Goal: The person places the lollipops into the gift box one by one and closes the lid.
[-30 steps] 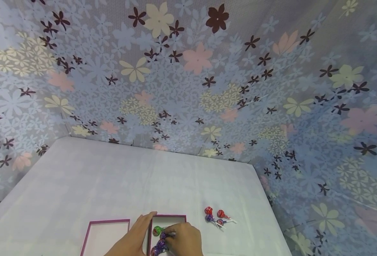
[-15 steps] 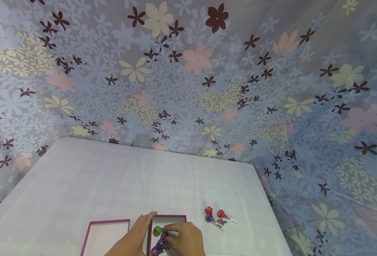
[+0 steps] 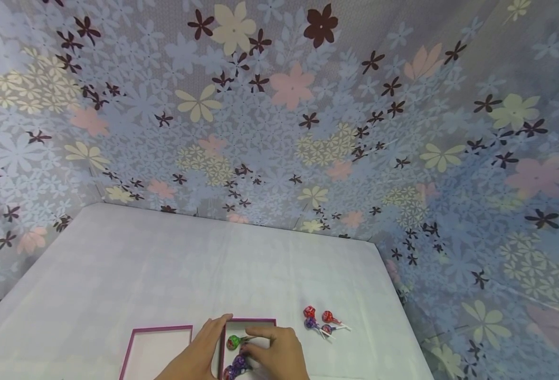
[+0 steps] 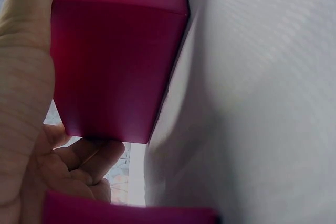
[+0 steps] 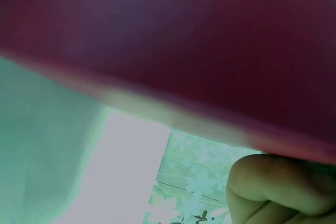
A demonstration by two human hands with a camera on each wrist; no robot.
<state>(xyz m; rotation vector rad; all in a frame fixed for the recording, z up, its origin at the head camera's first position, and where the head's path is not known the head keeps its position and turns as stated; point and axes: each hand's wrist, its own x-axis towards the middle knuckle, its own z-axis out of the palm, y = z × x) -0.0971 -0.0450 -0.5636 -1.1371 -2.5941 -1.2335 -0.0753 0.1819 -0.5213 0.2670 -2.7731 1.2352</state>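
Note:
My left hand point(image 3: 202, 345) holds the near-left wall of a magenta box point(image 3: 250, 320) with a white inside. In the left wrist view, the thumb lies along the magenta box point(image 4: 110, 66) and the fingers bend at its far end. Inside the box lie a green lollipop point(image 3: 233, 342), a purple lollipop point(image 3: 239, 362) and a red-and-purple lollipop point(image 3: 229, 372). My right hand point(image 3: 279, 349) hovers over them in the box, thumb and forefinger apart. The thumb partly hides another dark lollipop. In the right wrist view, the box wall covers most of the right hand point(image 5: 278, 187).
Left of the box lies a white tray-like lid point(image 3: 158, 351) with a magenta rim. On the white table point(image 3: 203, 264) to the right is a loose group of several red and purple lollipops point(image 3: 310, 312). A flowered cloth point(image 3: 260, 132) hangs behind the table.
The right hand's thumb and forefinger have parted from around a purple lollipop, and the hand has shifted slightly right. The left hand and the box stay put.

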